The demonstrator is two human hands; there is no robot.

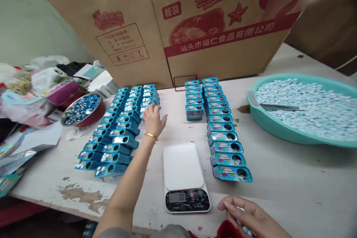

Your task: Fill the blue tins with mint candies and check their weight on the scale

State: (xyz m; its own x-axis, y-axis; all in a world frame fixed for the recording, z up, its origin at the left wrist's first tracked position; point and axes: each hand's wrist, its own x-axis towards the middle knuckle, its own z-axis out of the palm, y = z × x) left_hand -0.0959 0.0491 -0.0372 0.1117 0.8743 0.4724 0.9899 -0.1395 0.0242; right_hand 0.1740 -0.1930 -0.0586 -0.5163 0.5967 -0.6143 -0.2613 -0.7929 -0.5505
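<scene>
My left hand (154,119), with a gold bracelet at the wrist, reaches to the front end of the shortest left row of blue candy tins (149,99). Its fingers are slightly bent and the thumb stands apart; whether it touches a tin, I cannot tell. At the lower right, my right hand (252,215) is closed around small pale blue candies (244,229), partly hidden by the fingers. Between the hands lies a white kitchen scale (184,167), its pan bare and its display seeming to read 0.0. Many left-hand tins carry candies on top beside their round holes.
Two rows of tins (223,119) with round holes stand right of the scale. A turquoise basin (252,113) of candies, holding a metal strip (280,107), sits farther right. At left is a red bowl (96,116) of shiny blue pieces. Large cartons (217,57) wall the back.
</scene>
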